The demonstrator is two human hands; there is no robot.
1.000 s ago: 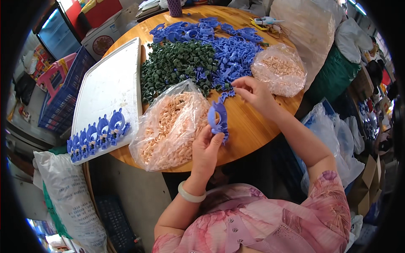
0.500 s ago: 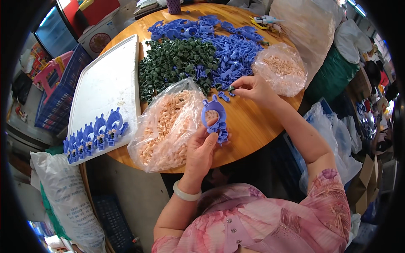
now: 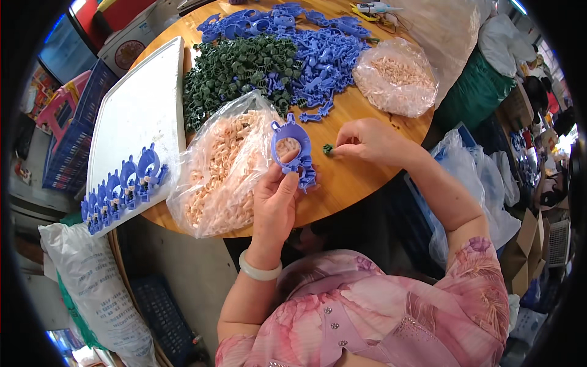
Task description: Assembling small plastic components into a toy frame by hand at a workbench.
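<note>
My left hand (image 3: 275, 194) is closed on a blue plastic ring with two ears (image 3: 291, 130), holding it upright over the table's near edge. Smaller blue parts cluster at the ring's lower end, partly hidden by my thumb. Right of it, my right hand (image 3: 374, 142) pinches a small dark green plastic piece (image 3: 328, 149) just above the wood, apart from the ring. Beside my left hand lies an open clear bag of peach-coloured small parts (image 3: 223, 162). Beyond are a heap of dark green pieces (image 3: 241, 73) and a heap of small blue parts (image 3: 330, 58).
A white board (image 3: 137, 101) on the left bears a row of assembled blue ringed figures (image 3: 128, 183). More blue rings (image 3: 257, 25) lie at the far side of the round wooden table (image 3: 361, 183). Another bag of peach parts (image 3: 397, 76) sits at right, near a cardboard box (image 3: 527, 251).
My right hand has drawn the green piece nearer, away from the blue heap. My left hand still holds the ring. The whole view has shifted slightly, so the table appears higher and farther left.
</note>
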